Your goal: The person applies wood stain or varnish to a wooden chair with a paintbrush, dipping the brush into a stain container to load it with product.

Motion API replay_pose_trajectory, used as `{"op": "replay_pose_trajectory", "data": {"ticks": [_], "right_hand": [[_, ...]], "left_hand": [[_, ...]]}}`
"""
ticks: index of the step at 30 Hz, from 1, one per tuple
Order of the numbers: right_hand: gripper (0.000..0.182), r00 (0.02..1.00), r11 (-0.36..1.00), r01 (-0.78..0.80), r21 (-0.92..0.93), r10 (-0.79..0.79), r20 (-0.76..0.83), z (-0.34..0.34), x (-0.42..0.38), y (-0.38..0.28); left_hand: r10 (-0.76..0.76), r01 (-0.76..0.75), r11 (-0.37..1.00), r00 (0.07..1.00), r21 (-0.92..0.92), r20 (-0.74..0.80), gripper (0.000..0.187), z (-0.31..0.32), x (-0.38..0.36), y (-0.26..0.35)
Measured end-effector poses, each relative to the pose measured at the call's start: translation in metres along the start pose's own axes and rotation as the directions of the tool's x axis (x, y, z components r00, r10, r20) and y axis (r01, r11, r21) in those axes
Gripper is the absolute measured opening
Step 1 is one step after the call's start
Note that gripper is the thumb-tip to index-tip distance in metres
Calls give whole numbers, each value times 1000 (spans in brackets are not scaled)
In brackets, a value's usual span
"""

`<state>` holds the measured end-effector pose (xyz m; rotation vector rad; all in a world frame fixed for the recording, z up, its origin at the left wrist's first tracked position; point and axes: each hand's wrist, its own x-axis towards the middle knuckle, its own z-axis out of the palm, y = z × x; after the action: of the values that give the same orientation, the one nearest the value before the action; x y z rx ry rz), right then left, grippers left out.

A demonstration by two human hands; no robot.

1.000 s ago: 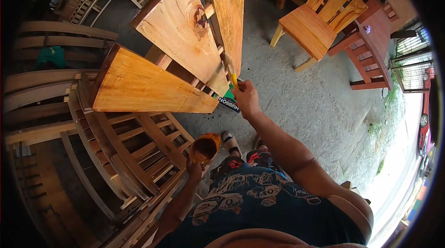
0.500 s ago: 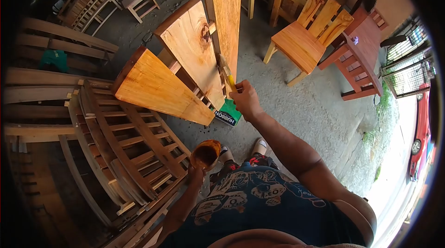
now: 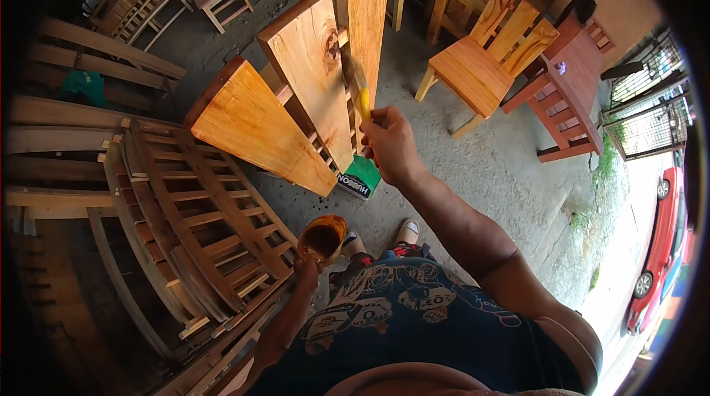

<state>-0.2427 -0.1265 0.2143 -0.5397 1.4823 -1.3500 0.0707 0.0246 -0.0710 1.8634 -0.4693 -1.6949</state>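
My right hand (image 3: 388, 143) is closed around the yellow handle of a paintbrush (image 3: 364, 102). The brush's bristle end lies against the right edge of the middle slat (image 3: 310, 63), a pale board with a dark knot. On either side stand a glossier orange-brown left slat (image 3: 259, 126) and a tall right slat (image 3: 366, 19), fanned out and joined by crosspieces. Low on my left, my left hand (image 3: 307, 269) grips a round, orange-stained container (image 3: 323, 239) with brown liquid inside; its fingers are partly hidden beneath it.
A green can or box (image 3: 360, 176) with white lettering sits on the floor under the slats. Stacked slatted wooden frames (image 3: 214, 211) crowd the left. To the right are a finished-looking wooden chair (image 3: 473, 74) and a reddish bench (image 3: 566, 93). A red car (image 3: 654, 241) is outside.
My right hand has shifted slightly up and left, and the brush has moved up along the middle slat's edge. The view has turned a little; the left hand still holds the container.
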Motion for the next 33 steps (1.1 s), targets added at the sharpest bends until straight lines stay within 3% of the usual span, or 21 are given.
{"op": "replay_pose_trajectory", "data": {"ticks": [2, 3, 5, 9, 11, 13, 16, 17, 19, 21, 23, 27, 29, 31, 33], "right_hand": [[27, 958, 946, 281, 161, -287, 11, 6, -11, -25], [27, 958, 946, 282, 160, -287, 8, 2, -7, -16], [23, 996, 997, 74, 30, -75, 37, -7, 7, 7], [22, 998, 992, -59, -107, 60, 7, -2, -2, -8], [23, 955, 954, 285, 91, -290, 53, 2, -15, -33], [24, 969, 966, 223, 133, -234, 75, -7, -16, -33], [25, 1000, 990, 5, -142, -1, 29, -21, -2, 1], [25, 999, 989, 6, -150, -1, 35, -25, -4, 5], [27, 987, 981, 157, -114, -152, 48, -27, -15, -8], [31, 979, 979, 181, -92, -171, 109, -31, -32, -37], [25, 937, 942, 336, 11, -335, 93, -30, -51, -64], [28, 929, 927, 359, -110, -344, 136, -40, -83, -107], [32, 934, 970, 237, -58, -211, 289, -46, -93, -118], [41, 902, 974, 227, -29, -199, 383, -52, -96, -123], [56, 737, 878, 445, 177, -472, 484, -50, -111, -130]], "left_hand": [[-26, 26, 1000, 999, -5, -36, 41, 0, -1, -2], [-17, 17, 1000, 999, 9, -44, 40, 0, -5, 0], [-2, 3, 1000, 999, 24, -44, 40, 1, -10, 6], [-49, 51, 998, 996, 35, -71, 33, 5, -19, 17], [-64, 66, 997, 994, 30, -84, 27, 3, -22, 14], [-36, 38, 999, 998, 33, -56, 26, 4, -17, 13], [0, 1, 996, 1000, 88, -8, 39, 7, -8, 11], [-2, 3, 997, 1000, 79, -9, 39, 8, -6, 10], [-20, 24, 997, 999, 76, -43, 39, 12, -4, 9], [-24, 29, 996, 997, 80, -68, 38, 19, -3, 11], [-25, 32, 996, 996, 79, -91, 38, 27, -3, 12], [20, -18, 999, 998, 41, -61, 36, 31, -3, 15], [27, -27, 999, 1000, 29, -4, 36, 31, 0, 15], [43, -42, 998, 999, 56, -23, 35, 31, 2, 14], [46, -44, 997, 999, 63, -23, 36, 31, 6, 14]]}}
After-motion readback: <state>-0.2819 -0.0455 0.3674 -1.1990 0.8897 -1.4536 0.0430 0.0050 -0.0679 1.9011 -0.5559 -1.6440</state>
